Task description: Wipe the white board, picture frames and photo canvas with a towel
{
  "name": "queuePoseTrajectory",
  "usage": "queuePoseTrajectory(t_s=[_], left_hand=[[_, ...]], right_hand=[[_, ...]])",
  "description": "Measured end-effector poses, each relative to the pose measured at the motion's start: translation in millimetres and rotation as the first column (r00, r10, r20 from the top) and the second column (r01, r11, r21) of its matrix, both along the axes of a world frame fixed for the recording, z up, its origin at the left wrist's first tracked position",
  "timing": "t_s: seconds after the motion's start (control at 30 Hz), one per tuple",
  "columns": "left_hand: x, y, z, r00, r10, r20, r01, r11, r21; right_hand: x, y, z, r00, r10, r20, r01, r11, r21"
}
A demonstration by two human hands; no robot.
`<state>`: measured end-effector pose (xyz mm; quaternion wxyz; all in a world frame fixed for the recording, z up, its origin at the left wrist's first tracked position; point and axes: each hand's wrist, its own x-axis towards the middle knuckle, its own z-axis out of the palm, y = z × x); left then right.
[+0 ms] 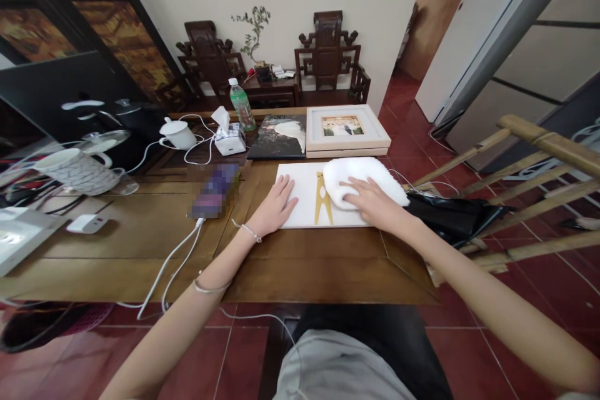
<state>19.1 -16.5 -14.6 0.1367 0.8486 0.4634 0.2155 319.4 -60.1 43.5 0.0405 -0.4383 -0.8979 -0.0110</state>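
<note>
- Left hand (276, 203): lies flat, palm down, fingers spread and extended, on the left edge of a white board (302, 206); it grips nothing.
- Right hand (370, 197): rests palm down, fingers loosely extended, pressing on a white cloth (360, 178); it covers the cloth's near part without closing around it.
- White cloth: bunched on the right half of the white board, touching it.
- White board: lies flat on the wooden table (300, 262), near its right end, with a gold peg-shaped figure (322, 200) between the two hands.
- Behind the board: a framed photograph (345, 128) in a pale frame, and just left of it a dark photo print (279, 136).
- Further left: a tissue box (229, 137), a green bottle (242, 105), a white kettle (178, 134), a patterned mug (77, 170).
- White cable (173, 262) runs over the table's near edge.
- Black bag (450, 215) lies just right of the board.
</note>
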Motion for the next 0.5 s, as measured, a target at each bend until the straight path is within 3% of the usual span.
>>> queuePoseTrajectory(t_s=[0.13,0.23,0.33,0.5], left_hand=[[-1,1,-2.0,1.0,0.014,0.011,-0.015,1.0,0.017],[0,2,-4.5,0.999,0.029,0.034,-0.03,0.999,0.034],[1,2,-6.3,0.998,0.034,0.061,-0.038,0.998,0.057],[3,1,-4.3,0.997,0.054,0.05,-0.056,0.997,0.05]], right_hand=[[-7,34,2.3,0.996,-0.092,-0.021,0.093,0.996,0.008],[-11,36,1.9,0.995,-0.103,-0.007,0.104,0.994,0.028],[-10,11,0.2,0.998,-0.063,0.03,0.062,0.997,0.04],[-7,-66,-1.4,0.998,0.051,0.03,-0.053,0.995,0.081]])
